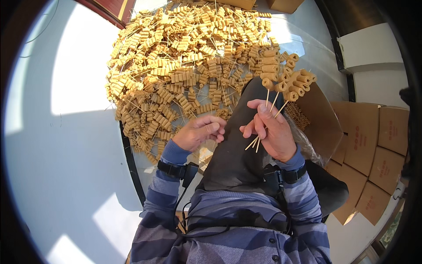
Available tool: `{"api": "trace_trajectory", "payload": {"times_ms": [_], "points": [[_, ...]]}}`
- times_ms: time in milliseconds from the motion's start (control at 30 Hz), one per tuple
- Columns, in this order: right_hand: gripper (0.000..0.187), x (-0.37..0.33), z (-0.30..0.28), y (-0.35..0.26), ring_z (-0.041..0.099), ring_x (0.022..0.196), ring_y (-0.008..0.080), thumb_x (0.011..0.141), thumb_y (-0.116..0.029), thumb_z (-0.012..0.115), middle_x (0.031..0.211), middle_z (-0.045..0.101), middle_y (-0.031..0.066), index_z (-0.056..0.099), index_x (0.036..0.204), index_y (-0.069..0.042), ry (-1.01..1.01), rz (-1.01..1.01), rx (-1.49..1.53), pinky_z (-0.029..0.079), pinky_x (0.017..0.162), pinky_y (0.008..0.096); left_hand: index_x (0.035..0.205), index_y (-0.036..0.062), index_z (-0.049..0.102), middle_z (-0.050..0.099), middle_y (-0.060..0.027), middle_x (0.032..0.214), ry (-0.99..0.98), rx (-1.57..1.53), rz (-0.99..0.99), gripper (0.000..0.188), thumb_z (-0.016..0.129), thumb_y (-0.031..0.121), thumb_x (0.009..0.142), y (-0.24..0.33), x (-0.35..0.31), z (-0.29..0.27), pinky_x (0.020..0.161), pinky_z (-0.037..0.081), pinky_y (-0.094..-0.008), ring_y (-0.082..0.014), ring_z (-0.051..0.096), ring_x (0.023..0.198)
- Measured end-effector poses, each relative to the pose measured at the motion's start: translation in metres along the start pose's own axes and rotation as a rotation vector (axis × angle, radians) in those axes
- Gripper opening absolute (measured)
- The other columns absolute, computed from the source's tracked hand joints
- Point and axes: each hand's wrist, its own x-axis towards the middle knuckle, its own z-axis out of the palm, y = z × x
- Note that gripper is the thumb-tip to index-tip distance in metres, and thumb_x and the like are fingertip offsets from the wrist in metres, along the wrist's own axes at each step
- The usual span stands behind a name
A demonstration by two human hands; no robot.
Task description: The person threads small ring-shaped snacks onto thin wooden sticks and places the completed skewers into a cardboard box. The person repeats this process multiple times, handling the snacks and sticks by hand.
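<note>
My right hand is closed around the thin wooden sticks of several skewers. Their upper ends carry tan, hollow, ridged rolls, bunched above my fingers, while the bare stick ends poke out below my palm. To its left, over the edge of my thigh, my left hand is loosely curled, thumb against the fingers, and no stick shows in it. Beyond both hands a large heap of similar skewers spreads over the floor, the nearest ones lying just past my left hand.
Stacked brown cardboard boxes stand at the right. An open carton with a plastic liner sits beside my right knee, more rolls showing in it. A pale wall or panel runs along the left. More cartons are at the far edge.
</note>
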Motion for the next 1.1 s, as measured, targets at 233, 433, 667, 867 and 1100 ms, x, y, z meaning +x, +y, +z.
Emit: {"api": "trace_trajectory", "payload": {"times_ms": [233,433,667,867,1100], "points": [[0.035,-0.024,-0.034,-0.006,0.045,0.039,0.0099,0.107,-0.029,0.050,0.045,0.037,-0.0049,0.059,0.122,0.001,0.027,0.150,-0.165,0.051,0.062,0.0315,0.124,0.0027,0.060,0.067,-0.0091,0.097,1.055,0.167,-0.202,0.033,0.064,0.020,0.096,-0.084,0.022,-0.199,0.064,0.058,-0.0325,-0.0184,0.066,0.076],[0.036,-0.034,-0.043,0.004,0.053,0.042,0.0132,0.108,-0.029,0.047,0.044,0.042,-0.0025,0.060,0.118,0.004,0.034,0.238,-0.101,0.054,0.064,0.0338,0.127,0.0016,0.058,0.067,-0.0107,0.087,1.250,0.175,-0.242,0.037,0.067,0.019,0.096,-0.146,0.066,-0.232,0.051,0.054,-0.0341,-0.0188,0.063,0.061],[0.037,-0.029,-0.041,0.003,0.058,0.048,0.0121,0.108,-0.027,0.048,0.052,0.049,-0.0009,0.060,0.119,0.006,0.029,0.297,-0.216,0.055,0.067,0.0325,0.121,0.0033,0.060,0.059,-0.0060,0.068,1.242,-0.010,-0.208,0.035,0.064,0.028,0.097,-0.111,0.103,-0.259,0.045,0.045,-0.0339,-0.0164,0.054,0.054],[0.037,-0.023,-0.041,0.007,0.057,0.046,0.0138,0.108,-0.028,0.045,0.045,0.043,-0.0026,0.059,0.118,0.005,0.053,0.306,-0.252,0.054,0.067,0.0336,0.110,0.0057,0.067,0.069,-0.0114,0.086,1.297,0.157,-0.173,0.027,0.061,0.030,0.099,-0.126,0.079,-0.257,0.056,0.053,-0.0387,-0.0234,0.065,0.066],[0.037,-0.022,-0.040,0.013,0.057,0.046,0.0139,0.108,-0.029,0.045,0.045,0.043,-0.0030,0.058,0.119,0.005,0.050,0.303,-0.222,0.054,0.068,0.0334,0.116,0.0022,0.060,0.069,-0.0272,0.102,0.571,1.412,-0.377,0.032,0.057,0.029,0.099,-0.191,0.068,-0.173,0.086,0.052,-0.0521,-0.0451,0.065,0.100]]}}
